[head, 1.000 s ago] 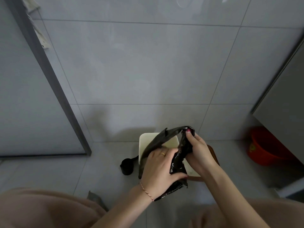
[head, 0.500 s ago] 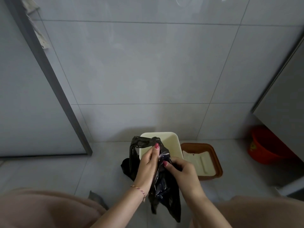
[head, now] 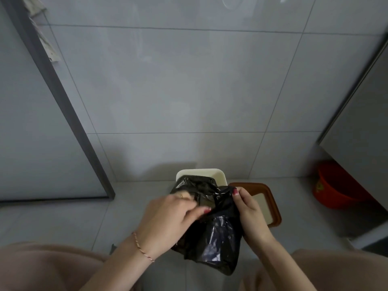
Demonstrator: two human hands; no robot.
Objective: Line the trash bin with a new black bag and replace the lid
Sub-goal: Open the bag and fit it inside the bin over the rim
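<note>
A crumpled black trash bag is held in both hands above a cream trash bin on a grey tiled floor.
The bag is gripped by the left hand and its upper edge is pinched by the right hand; the brown-rimmed lid lies just right of the bin, an orange bucket farther right. No legible writing is seen.
</note>
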